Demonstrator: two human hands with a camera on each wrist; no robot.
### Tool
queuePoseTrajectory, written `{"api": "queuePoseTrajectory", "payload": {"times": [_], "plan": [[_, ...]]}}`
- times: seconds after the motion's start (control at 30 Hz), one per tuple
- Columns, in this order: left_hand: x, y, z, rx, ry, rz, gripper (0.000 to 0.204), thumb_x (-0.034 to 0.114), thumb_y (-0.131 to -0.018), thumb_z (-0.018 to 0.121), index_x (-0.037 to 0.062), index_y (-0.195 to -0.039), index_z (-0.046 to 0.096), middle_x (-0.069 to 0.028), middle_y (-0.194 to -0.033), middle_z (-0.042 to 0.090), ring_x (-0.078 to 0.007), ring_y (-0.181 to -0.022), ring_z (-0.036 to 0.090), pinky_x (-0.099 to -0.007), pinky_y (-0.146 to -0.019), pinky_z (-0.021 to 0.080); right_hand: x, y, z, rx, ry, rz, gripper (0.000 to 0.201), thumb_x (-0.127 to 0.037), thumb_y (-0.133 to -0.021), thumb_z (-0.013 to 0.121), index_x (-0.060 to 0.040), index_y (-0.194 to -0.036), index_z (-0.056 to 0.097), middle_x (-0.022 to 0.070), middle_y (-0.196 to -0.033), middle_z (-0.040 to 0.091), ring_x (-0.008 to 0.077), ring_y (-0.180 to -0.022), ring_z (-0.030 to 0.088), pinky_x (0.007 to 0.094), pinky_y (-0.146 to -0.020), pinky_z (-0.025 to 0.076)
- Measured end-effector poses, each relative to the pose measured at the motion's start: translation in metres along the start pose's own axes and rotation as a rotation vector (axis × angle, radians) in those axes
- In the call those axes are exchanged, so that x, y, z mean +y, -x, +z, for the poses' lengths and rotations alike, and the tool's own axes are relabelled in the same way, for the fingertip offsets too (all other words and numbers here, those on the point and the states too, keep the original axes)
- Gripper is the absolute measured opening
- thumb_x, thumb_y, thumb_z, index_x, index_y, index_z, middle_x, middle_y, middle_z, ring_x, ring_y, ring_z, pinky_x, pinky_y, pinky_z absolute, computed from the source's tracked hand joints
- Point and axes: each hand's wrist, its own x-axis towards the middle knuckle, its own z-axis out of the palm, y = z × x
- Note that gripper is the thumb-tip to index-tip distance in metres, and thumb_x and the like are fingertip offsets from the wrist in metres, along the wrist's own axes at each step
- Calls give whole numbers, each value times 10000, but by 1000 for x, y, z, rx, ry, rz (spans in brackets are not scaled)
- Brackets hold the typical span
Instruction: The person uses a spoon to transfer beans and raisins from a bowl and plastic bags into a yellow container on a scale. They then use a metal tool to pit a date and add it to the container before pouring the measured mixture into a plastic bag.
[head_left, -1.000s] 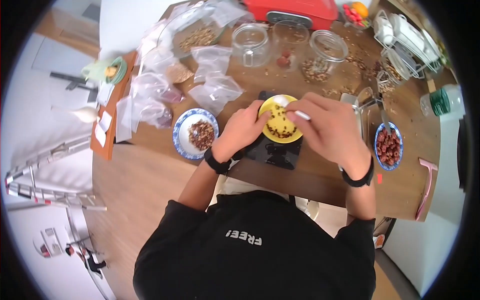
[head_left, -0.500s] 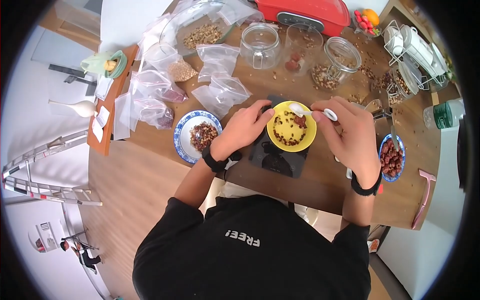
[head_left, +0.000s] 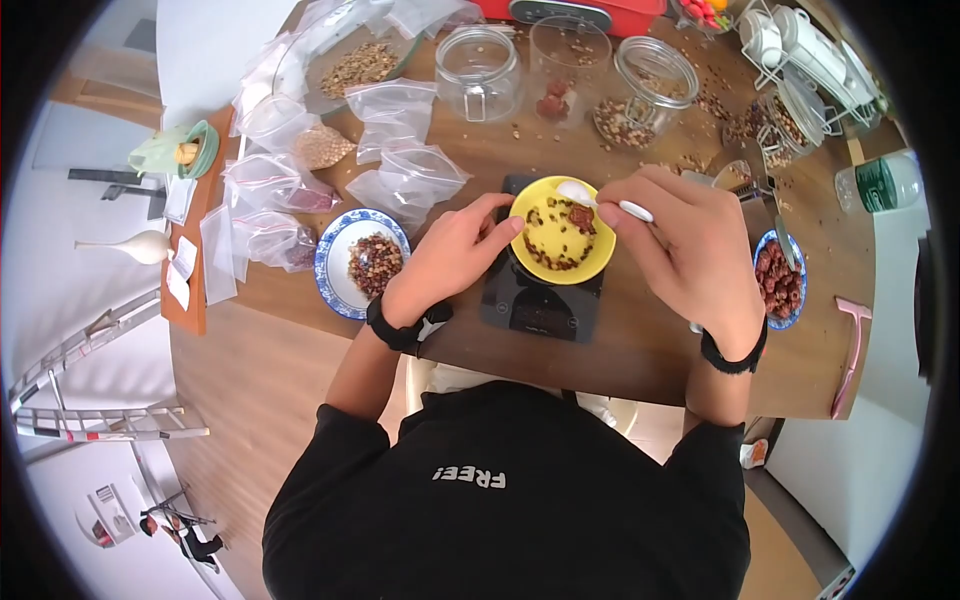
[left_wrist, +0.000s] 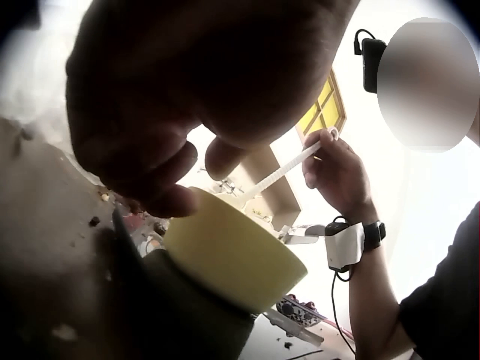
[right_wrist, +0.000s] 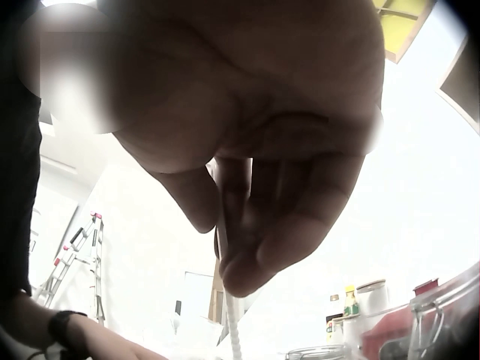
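Observation:
My right hand [head_left: 690, 255] pinches the handle of a white spoon [head_left: 636, 211] between thumb and fingers. Its scoop end lies at the far side inside a yellow bowl [head_left: 552, 246]. Small dark pieces are scattered in the bowl, beside one wrinkled reddish-brown piece [head_left: 582, 218]. My left hand [head_left: 450, 250] is at the bowl's left side, thumb and index finger extended toward the rim. In the left wrist view, a fingertip meets the yellow bowl's outer wall [left_wrist: 232, 255]. Beneath the bowl is a flat black kitchen scale [head_left: 535, 312].
Left stands a blue-rimmed plate [head_left: 333, 262] of mixed grains; right, an oval dish of dark red dried fruit [head_left: 778, 280]. Clear bags [head_left: 405, 180] and glass jars [head_left: 478, 75] line the back. Beyond the right hand are a bottle [head_left: 878, 185] and a pink razor-shaped tool [head_left: 852, 350].
The reddish-brown piece shows in the bowl since half a second ago; one second ago it was not visible there. The spoon's scoop end shifted within the bowl. The left hand stays beside it.

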Motion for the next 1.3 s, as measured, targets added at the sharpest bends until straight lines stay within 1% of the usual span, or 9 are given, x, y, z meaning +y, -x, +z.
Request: {"api": "queuePoseTrajectory", "payload": {"times": [0.27, 0.33, 0.37, 0.73, 0.77, 1.0, 1.2, 1.27, 1.3], "plan": [[14, -15, 18, 4, -90, 37, 386, 235, -974, 611, -14, -1266, 573, -142, -727, 676, -224, -656, 671, -343, -636, 509, 12, 4, -1, -25, -25, 58, 164, -217, -928, 641, -62, -874, 652, 96, -738, 653, 344, -672, 628, 426, -555, 471], [17, -19, 20, 69, -202, 128, 251, 191, -936, 582, 1, -1099, 600, -252, -824, 663, -465, -810, 630, -536, -691, 479, 16, 6, 2, -45, -137, 53, 176, -226, -935, 637, -58, -883, 651, 117, -701, 647, 359, -688, 629, 438, -570, 477], [24, -17, 18, 80, -266, 131, 197, 162, -923, 558, -2, -1030, 588, -270, -852, 655, -490, -860, 610, -564, -738, 471, 18, 6, 1, -23, -130, 20, 187, -239, -940, 641, -63, -877, 655, 124, -692, 643, 359, -689, 631, 441, -571, 478], [117, -30, -26, -76, -263, 277, 242, 151, -918, 527, -18, -1047, 643, -259, -840, 640, -462, -834, 609, -493, -713, 466, -8, 29, -61, 308, -3, -53, 77, -89, -875, 707, -20, -908, 698, 81, -749, 664, 225, -575, 610, 290, -536, 465], [126, -32, -30, -132, -305, 270, 298, 155, -932, 532, -20, -1154, 628, -141, -713, 578, -190, -632, 512, -345, -614, 427, -11, 31, -67, 325, 20, -71, 99, -96, -853, 709, -1, -881, 695, 85, -743, 676, 218, -566, 612, 287, -531, 458], [142, -40, -30, -164, -223, 362, 317, 160, -933, 542, -8, -1186, 633, -155, -732, 596, -203, -647, 549, -346, -630, 441, -16, 42, -81, 505, 5, 6, 103, -95, -827, 764, -25, -846, 691, 74, -702, 654, 236, -534, 607, 301, -479, 447], [140, -38, -31, -134, -231, 405, 334, 135, -897, 550, -3, -1182, 657, -196, -724, 597, -247, -613, 572, -351, -609, 442, -16, 47, -84, 330, -144, 14, 103, -105, -834, 761, -29, -837, 691, 84, -658, 616, 243, -504, 568, 316, -456, 413], [143, -38, -35, -142, -261, 374, 306, 126, -878, 537, 8, -1124, 677, -223, -747, 646, -405, -719, 637, -464, -650, 474, -15, 43, -81, 307, -143, 4, 107, -113, -838, 763, -32, -837, 694, 76, -648, 611, 241, -497, 559, 321, -449, 402], [143, -39, -36, -153, -250, 332, 298, 126, -874, 537, 3, -1100, 686, -219, -741, 647, -397, -714, 641, -458, -651, 477, -14, 41, -78, 298, -153, 2, 110, -118, -841, 763, -32, -838, 694, 74, -648, 611, 240, -499, 561, 322, -452, 404]]}}
